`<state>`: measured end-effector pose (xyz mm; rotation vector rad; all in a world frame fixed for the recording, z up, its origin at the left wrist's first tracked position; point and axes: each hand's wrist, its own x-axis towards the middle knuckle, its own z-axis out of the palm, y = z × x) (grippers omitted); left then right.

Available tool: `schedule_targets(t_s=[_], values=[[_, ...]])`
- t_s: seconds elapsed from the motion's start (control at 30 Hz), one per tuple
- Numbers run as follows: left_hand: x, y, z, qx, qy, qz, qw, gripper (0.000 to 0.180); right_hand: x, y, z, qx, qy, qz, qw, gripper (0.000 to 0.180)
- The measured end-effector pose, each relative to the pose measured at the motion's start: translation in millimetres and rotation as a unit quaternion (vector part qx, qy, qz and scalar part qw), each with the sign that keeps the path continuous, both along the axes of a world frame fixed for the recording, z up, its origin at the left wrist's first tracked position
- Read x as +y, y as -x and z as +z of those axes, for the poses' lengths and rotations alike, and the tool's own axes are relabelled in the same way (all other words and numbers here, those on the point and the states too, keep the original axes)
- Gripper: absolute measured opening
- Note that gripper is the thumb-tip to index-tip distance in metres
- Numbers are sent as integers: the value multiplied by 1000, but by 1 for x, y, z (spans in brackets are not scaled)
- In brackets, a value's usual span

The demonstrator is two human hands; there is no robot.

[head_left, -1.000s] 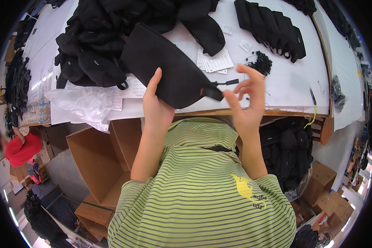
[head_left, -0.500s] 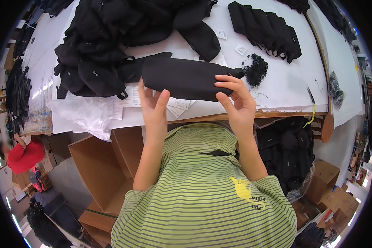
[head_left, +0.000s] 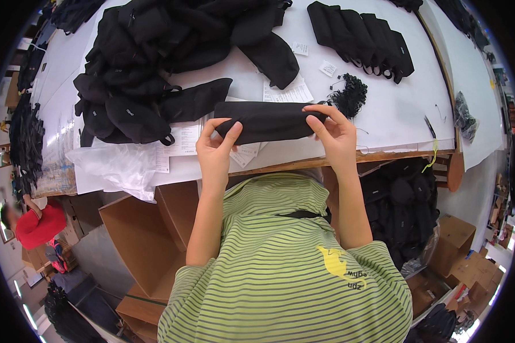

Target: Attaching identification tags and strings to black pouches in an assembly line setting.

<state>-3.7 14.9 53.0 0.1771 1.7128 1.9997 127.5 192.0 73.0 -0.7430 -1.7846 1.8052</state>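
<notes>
Stretched between my two hands is a black fabric pouch, held level above the table's near edge. My left hand pinches its left end between thumb and fingers. At the other end, my right hand grips the corner with the thumb on the near face. Just beyond the pouch lies a bundle of black cords. A large heap of similar black pouches fills the table's left and middle, one of them lying close to my left hand.
A row of overlapping black pouches lies at the far right. Crumpled clear plastic hangs over the front edge beside printed sheets. Below stand an open carton and a bag of black pouches. A person in red is at far left.
The pouch looks narrower from top to bottom, tilted or folded over. My left hand has shifted right and now pinches the pouch's left end; the loop at the right end is mostly covered.
</notes>
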Motion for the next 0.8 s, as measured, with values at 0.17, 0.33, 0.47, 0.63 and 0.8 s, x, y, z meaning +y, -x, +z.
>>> schedule_targets(t_s=[0.17, 0.33, 0.47, 0.63, 0.8], values=[[2, 0, -14, -3, -2, -6, 1000, 18, 6, 1, -20, 61, -1, 10, 998, 21], [10, 1, -11, 27, 46, -15, 998, 17, 13, -2, -14, 5, 33, -1, 999, 19], [12, 2, -14, 51, 22, -66, 996, 20, 24, -8, -7, 8, 60, -23, 998, 18], [0, 6, -23, 188, 124, -96, 970, 35, 99, -20, -4, 88, 95, -139, 982, 24], [-14, 2, -36, 387, 399, -166, 814, 62, 233, -49, 5, 298, 166, -243, 908, 24]])
